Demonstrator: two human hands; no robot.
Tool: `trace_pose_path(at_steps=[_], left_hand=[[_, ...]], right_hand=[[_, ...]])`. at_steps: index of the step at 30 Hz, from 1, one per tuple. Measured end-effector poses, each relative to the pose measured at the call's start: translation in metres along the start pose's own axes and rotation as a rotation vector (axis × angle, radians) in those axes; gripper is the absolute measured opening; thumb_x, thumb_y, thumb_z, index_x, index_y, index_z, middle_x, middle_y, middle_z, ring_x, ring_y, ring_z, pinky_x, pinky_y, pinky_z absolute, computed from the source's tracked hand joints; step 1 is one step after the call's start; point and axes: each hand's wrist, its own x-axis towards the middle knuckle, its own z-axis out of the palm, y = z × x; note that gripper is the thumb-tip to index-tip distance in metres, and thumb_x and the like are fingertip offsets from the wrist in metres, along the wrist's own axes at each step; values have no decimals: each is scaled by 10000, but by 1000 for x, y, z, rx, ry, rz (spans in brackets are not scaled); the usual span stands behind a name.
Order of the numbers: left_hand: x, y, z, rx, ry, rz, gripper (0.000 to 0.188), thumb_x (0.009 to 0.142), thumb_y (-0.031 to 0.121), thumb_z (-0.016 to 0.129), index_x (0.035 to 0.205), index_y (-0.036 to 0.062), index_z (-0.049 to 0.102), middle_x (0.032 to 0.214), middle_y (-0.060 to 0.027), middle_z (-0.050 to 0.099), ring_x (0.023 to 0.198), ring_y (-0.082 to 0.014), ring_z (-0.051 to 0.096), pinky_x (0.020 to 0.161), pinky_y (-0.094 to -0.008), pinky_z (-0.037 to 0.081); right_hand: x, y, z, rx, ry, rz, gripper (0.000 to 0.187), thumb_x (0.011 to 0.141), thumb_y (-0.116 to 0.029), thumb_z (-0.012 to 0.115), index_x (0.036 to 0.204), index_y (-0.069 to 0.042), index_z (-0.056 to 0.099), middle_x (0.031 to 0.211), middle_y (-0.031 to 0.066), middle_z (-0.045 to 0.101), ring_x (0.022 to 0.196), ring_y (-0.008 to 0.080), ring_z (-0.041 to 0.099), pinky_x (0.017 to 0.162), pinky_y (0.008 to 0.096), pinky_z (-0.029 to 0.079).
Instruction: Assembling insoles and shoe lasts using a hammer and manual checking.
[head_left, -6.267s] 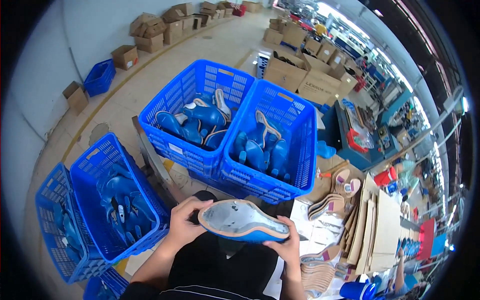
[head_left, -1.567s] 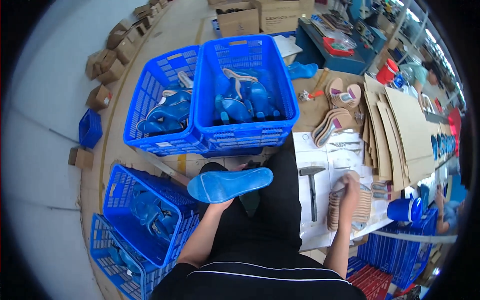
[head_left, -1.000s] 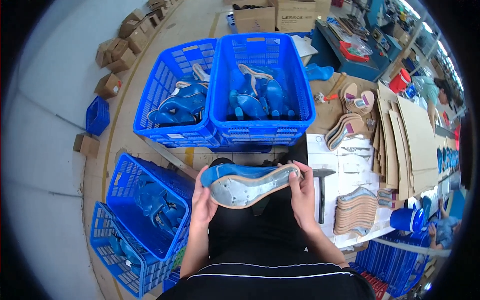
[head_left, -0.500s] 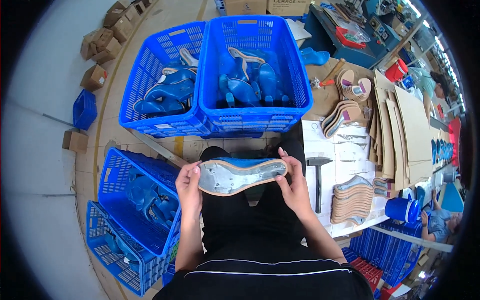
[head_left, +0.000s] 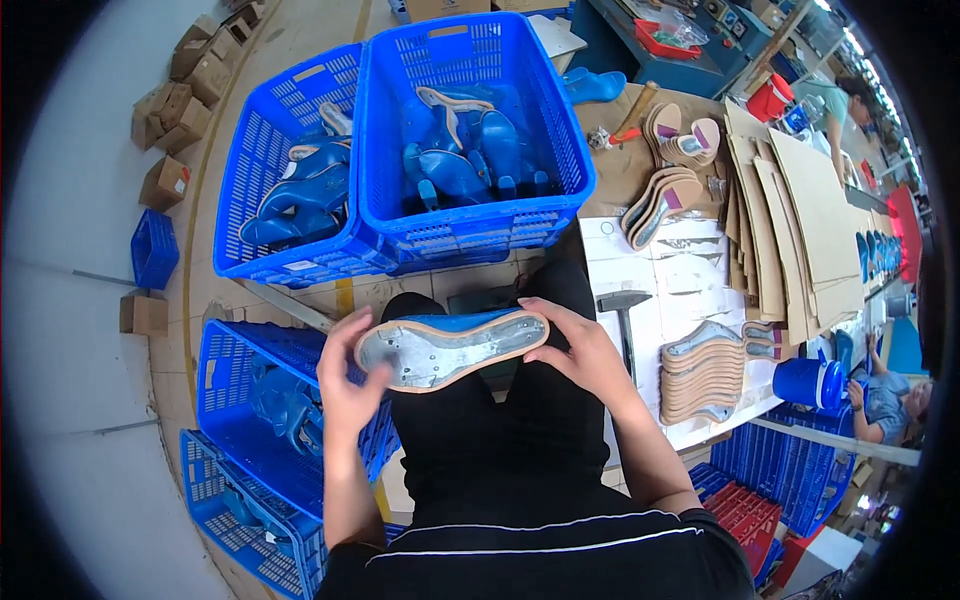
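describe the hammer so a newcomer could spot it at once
Start at the white paper right of the seated person's black trousers. Left of the stacked insoles lies the hammer, a dark, straight T-shape where they are tan and curved.

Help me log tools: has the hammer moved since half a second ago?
No: against the white-covered table, the hammer lies in the same place, left of the stacked soles.

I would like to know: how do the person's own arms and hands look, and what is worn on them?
The left hand and the right hand show no gloves. The forearms are uncovered too, with no watch visible, up to short, plain black fabric sleeves. They belong to a black shirt with thin, curved white lines across it.
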Motion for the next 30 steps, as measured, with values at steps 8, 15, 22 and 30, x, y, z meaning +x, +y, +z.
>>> trace_pose_path(at_steps=[8, 15, 22, 30], left_hand=[[24, 73, 9, 949, -626, 561, 714, 625, 316, 967, 1311, 306, 772, 1491, -154, 571, 1310, -410, 581, 1027, -505, 548], [32, 80, 10, 972, -709, 531, 658, 689, 259, 961, 1310, 366, 770, 1471, -114, 577, 1273, -357, 580, 1005, -471, 580], [33, 79, 12, 976, -711, 552, 663, 677, 252, 968, 1303, 350, 774, 1463, -122, 576, 1256, -357, 587, 999, -466, 584], [34, 77, 13, 936, -700, 531, 667, 658, 236, 979, 1288, 337, 783, 1455, -115, 574, 1271, -362, 578, 1000, -473, 586]], right_hand=[[3, 11, -4, 28, 36, -60, 653, 818, -265, 895, 1377, -55, 631, 1381, 166, 691, 1271, 399, 666, 1078, 425, 542], [-1, 66, 15, 827, 38, 117, 436, 1086, -284, 653, 1432, -21, 635, 1315, 100, 724, 1182, 166, 682, 1049, 337, 522], [1, 73, 18, 868, 24, 182, 356, 1045, -261, 715, 1301, -17, 751, 1305, 99, 724, 1163, 182, 690, 1035, 325, 526], [5, 77, 17, 976, 21, 212, 339, 965, -137, 793, 1277, -9, 768, 1220, 101, 739, 1112, 180, 706, 1004, 302, 547]])
